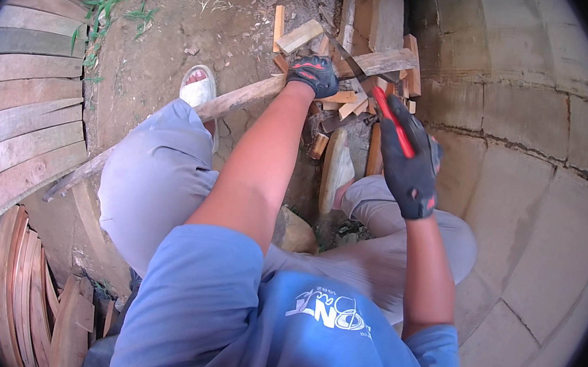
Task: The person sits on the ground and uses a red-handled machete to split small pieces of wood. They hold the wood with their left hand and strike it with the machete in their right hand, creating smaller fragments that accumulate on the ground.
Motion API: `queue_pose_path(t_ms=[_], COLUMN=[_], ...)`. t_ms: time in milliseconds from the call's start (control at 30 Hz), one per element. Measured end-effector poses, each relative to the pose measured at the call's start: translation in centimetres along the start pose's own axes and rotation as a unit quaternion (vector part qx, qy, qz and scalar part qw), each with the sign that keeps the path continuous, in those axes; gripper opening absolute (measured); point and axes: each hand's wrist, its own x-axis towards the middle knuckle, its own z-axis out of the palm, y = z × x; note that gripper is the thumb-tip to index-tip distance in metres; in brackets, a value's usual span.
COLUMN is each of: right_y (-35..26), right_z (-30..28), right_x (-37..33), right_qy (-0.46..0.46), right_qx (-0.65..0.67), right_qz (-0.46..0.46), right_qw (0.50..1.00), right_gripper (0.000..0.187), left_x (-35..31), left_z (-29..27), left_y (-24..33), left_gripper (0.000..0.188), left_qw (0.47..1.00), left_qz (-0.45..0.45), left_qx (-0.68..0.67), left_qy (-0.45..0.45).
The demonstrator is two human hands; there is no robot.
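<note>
Arms fwd, L hand & R hand both curled

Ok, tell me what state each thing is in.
Long rough wooden strip, slanted, held
Black-and-red gloved left grip, closed on strip
Red-handled metal saw, crossing the strip
Black-and-red gloved right grip, closed on saw
Short wooden offcuts, loosely heaped
Weathered wooden planks, side by side
White open-toed slipper, worn

Black gloves with red accents, red saw handle
The long wooden strip is greyish tan, some short pieces orange-tan, the shirt blue with white print, the trousers pale grey.
</note>
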Motion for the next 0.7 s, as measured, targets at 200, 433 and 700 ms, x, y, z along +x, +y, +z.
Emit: queue_pose_path(t_ms=[200,433,700], right_y=[0.8,1.7,4.1], right_z=[1.2,5.1,5.4], right_x=[3.9,4.6,3.5], right_qy=[-0.011,0.031,0.039], right_qx=[0.100,0.108,0.166], right_qz=[0.067,0.047,0.046], right_qw=[0.993,0.993,0.984], right_gripper=[0.037,0.038,0.037], left_x=[0.0,-0.1,1.4], left_z=[-0.7,-0.6,-1.1], left_y=[0.5,0.5,-0.3], left_gripper=[0.053,0.054,0.066], left_qw=[0.999,0.999,0.994], left_qz=[-0.014,-0.004,0.018], left_qx=[0.006,0.024,0.053], left_qy=[-0.031,-0.027,-0.091])
